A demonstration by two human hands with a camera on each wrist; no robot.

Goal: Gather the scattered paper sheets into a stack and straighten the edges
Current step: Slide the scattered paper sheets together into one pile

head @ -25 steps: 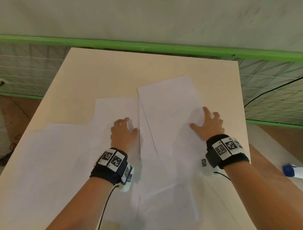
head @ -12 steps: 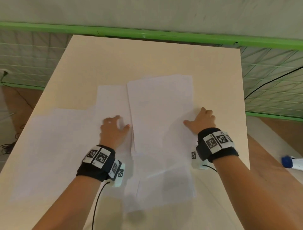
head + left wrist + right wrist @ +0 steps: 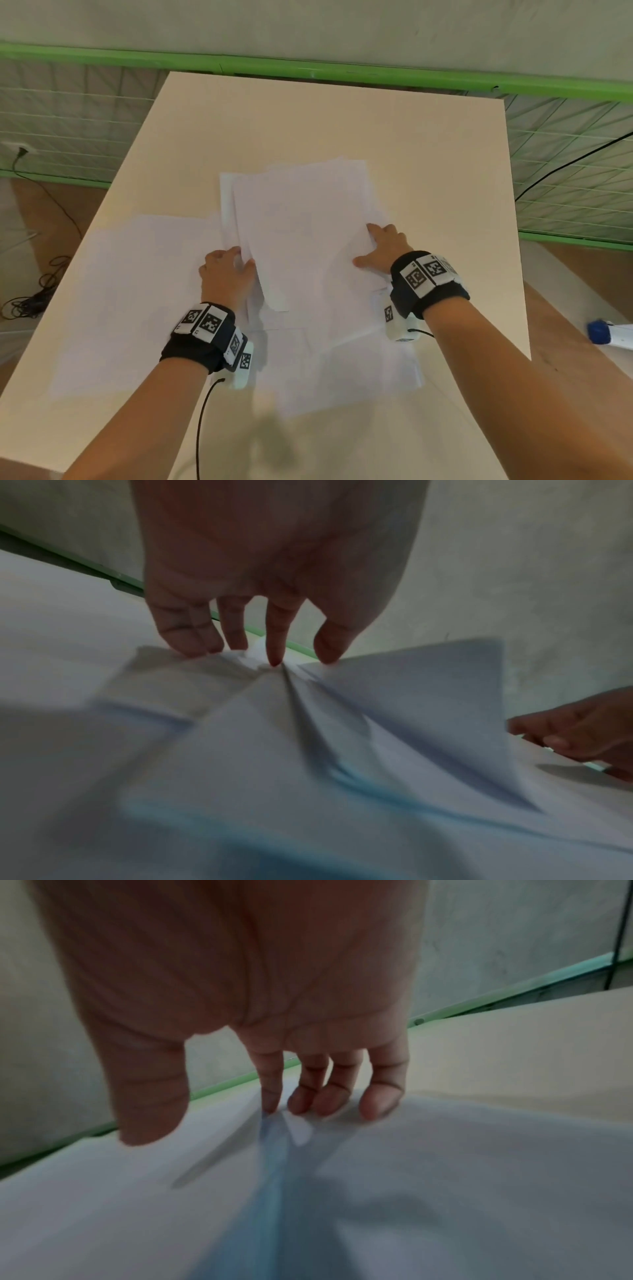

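Left hand (image 3: 226, 270) grip: fingers bent, tips down on left edge of paper sheets (image 3: 301, 219), thumb beside raised sheet edge; pressing, nothing enclosed. Right hand (image 3: 383, 250) grip: fingers (image 3: 377, 1104) slightly bent, spread, tips on right edge of same pile, thumb free. Sheets overlap loosely at desk (image 3: 342, 113) centre, edges uneven, top sheet bowed up between hands. More sheets lie flat to left (image 3: 137, 301) and near front (image 3: 349, 377). Green rail (image 3: 308, 70) beyond desk.

Bare forearms, each wrist wrapped in a black band (image 3: 202, 337) carrying white squares printed with black coded markers; a small white camera unit (image 3: 399, 323) hangs beneath, trailing a thin black cable (image 3: 200, 428)
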